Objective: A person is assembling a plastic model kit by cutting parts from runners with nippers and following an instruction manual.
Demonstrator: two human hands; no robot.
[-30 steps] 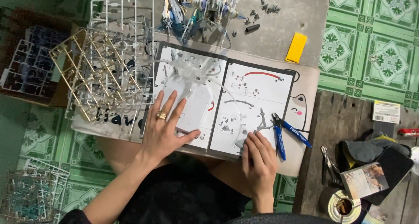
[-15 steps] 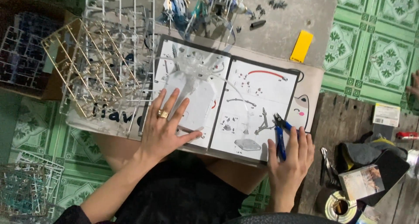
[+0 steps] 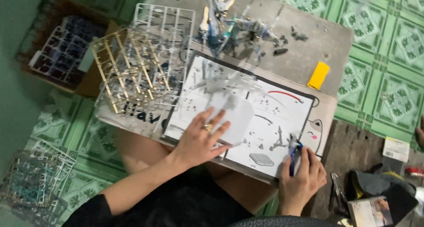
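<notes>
- Under the spread fingers of the left hand [image 3: 201,141] lies an open instruction booklet [image 3: 247,116], its white pages printed with grey assembly drawings; the palm lies flat on the left page, fingers apart, a ring on one of them, holding nothing.
- Just beyond the right edge of that booklet, the right hand [image 3: 302,180] is closed around blue-handled nippers [image 3: 293,156]; fingers together on the handles, with the tool's head pointing up toward the page. Motion blur hides whether the blades are apart.
- Past the left fingertips, up and to the left, stands a heap of plastic part frames [image 3: 141,63], gold, grey and white, most of their pieces seemingly uncut.
- Further beyond the fingertips, at the far edge of the low table [image 3: 318,41], sits a partly built model figure [image 3: 225,26] in white, blue and gold, with a few small dark loose parts beside it and a yellow block [image 3: 319,75] well off toward the right hand's side.
- As a judgement: the figure's main body looks assembled, yet the many full frames suggest plenty of cutting and fitting is left, and no fresh part lies between the hands.
- Right of the right hand, on dark boards, lie pliers [image 3: 335,194] and a dark pouch [image 3: 380,191].
- Left of the left forearm, on the green tiled floor, rest more frames [image 3: 31,183], and a box [image 3: 62,54] of dark frames sits further up.
</notes>
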